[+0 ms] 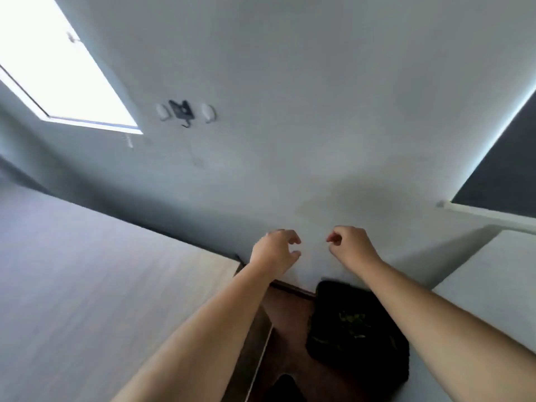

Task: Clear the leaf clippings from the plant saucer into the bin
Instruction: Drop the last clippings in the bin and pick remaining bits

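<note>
A black bin (327,340) stands on the floor against the wall, below and between my forearms. Green leaf clippings (352,319) lie inside it. My left hand (275,249) is raised in front of the wall above the bin's left side, fingers loosely curled with thumb and forefinger apart, holding nothing. My right hand (349,245) hangs level with it, a short gap away, fingers curled in toward the palm with nothing visible in them. The plant saucer is out of view.
A pale wooden tabletop (116,271) fills the left side, its corner close to my left wrist. A white surface (493,271) is at the right. Brown floor (290,309) shows between them. Wall sockets with a black plug (181,111) are higher up, beside a bright window (58,68).
</note>
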`<state>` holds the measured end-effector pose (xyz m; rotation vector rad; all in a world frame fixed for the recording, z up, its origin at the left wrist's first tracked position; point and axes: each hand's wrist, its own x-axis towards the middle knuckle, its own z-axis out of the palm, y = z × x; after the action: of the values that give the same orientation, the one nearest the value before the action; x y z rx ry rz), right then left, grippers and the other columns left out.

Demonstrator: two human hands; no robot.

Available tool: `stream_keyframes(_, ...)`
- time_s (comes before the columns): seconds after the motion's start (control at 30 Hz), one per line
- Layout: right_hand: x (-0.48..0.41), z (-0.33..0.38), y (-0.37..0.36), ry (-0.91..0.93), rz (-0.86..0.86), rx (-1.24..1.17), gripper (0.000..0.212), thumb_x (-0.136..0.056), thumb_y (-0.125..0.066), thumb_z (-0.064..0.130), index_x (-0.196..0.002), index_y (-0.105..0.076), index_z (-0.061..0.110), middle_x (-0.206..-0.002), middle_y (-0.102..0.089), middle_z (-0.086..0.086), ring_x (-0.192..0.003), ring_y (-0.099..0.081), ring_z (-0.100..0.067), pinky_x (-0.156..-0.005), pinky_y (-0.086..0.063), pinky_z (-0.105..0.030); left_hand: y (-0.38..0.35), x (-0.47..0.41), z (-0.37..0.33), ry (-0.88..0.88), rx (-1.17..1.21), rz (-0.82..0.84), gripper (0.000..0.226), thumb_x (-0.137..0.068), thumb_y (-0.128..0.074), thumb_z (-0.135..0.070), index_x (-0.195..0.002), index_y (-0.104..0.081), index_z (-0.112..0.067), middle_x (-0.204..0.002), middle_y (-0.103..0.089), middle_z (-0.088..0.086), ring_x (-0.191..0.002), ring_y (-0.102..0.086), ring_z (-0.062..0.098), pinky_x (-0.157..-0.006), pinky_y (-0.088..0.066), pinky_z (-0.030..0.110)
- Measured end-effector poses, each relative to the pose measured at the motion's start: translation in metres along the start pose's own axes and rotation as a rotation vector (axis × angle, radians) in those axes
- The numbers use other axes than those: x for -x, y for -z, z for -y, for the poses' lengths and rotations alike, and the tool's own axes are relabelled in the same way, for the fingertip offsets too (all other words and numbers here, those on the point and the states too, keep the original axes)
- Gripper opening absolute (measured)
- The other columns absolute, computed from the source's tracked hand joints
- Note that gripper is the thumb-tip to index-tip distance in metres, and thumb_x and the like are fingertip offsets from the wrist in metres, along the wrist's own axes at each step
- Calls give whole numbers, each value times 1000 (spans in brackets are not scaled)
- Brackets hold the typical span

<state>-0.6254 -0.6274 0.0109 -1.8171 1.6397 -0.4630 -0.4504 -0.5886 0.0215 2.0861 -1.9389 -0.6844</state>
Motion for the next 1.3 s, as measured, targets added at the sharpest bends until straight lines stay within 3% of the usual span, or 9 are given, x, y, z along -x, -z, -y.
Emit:
stream_keyframes(0.23, 69, 188, -93, 526, 240, 74, 8, -78, -64, 12, -82, -71, 14, -85, -74, -6, -82, -67, -22, -71, -44, -21, 109, 177, 121, 382, 41, -395, 18, -83, -62, -25, -101, -65, -25, -104, -70, -4, -97, -64, 19, -82, -52, 32)
stream_keyframes(0.37, 143, 266, -167, 741, 447, 118, 8, -80, -65, 15, -84, -71, 18, -77, -68, 1, -73, -63, -16, -65, -45, -22, 126, 295, 189, 657, 97, -537, 14, -82, -60, -26, -93, -68, -25, -95, -73, -2, -91, -66, 19, -78, -53, 30)
stream_keyframes(0.5, 217, 321, -238, 878, 602, 148, 9, -78, -63, 13, -80, -70, 18, -78, -68, -5, -73, -60, -19, -62, -46, -25, 118, 398, 244, 839, 123, -609, 13, -81, -60, -27, -90, -68, -24, -92, -74, 0, -89, -67, 21, -76, -54, 30)
stream_keyframes(0.67, 295, 359, -323, 989, 755, 230, 13, -78, -61, 12, -84, -71, 18, -80, -67, 1, -75, -60, -15, -71, -52, -27, 86, 499, 315, 1029, 179, -506, 13, -81, -60, -24, -90, -69, -22, -96, -72, 2, -93, -65, 22, -76, -52, 30)
stream_keyframes(0.83, 336, 376, -392, 1045, 891, 384, 21, -82, -61, 16, -102, -67, 20, -104, -66, -2, -86, -60, -16, -79, -52, -29, 76, 553, 383, 1140, 201, -481, 26, -78, -68, -19, -102, -64, -10, -112, -61, 9, -100, -60, 26, -85, -49, 31)
stream_keyframes(1.03, 349, 381, -443, 1085, 937, 556, 32, -81, -65, 19, -112, -61, 24, -114, -61, -3, -96, -61, -20, -82, -50, -30, 64, 548, 429, 1163, 143, -282, 54, -72, -74, -43, -115, -53, -18, -119, -52, 7, -106, -56, 27, -99, -41, 40)
stream_keyframes(1.17, 353, 380, -461, 1122, 934, 655, 29, -79, -61, 15, -107, -60, 24, -110, -58, -5, -92, -60, -25, -76, -52, -34, 57, 536, 440, 1199, 94, -183, 38, -75, -68, -43, -106, -52, -28, -111, -52, 3, -100, -57, 26, -110, -20, 58)
stream_keyframes(1.3, 353, 378, -473, 1167, 937, 676, 25, -79, -60, 10, -102, -63, 20, -107, -57, -8, -89, -60, -30, -75, -52, -35, 55, 535, 446, 1230, 98, -230, 15, -77, -66, -28, -85, -54, -29, -94, -55, -2, -89, -57, 23, -110, -14, 57)
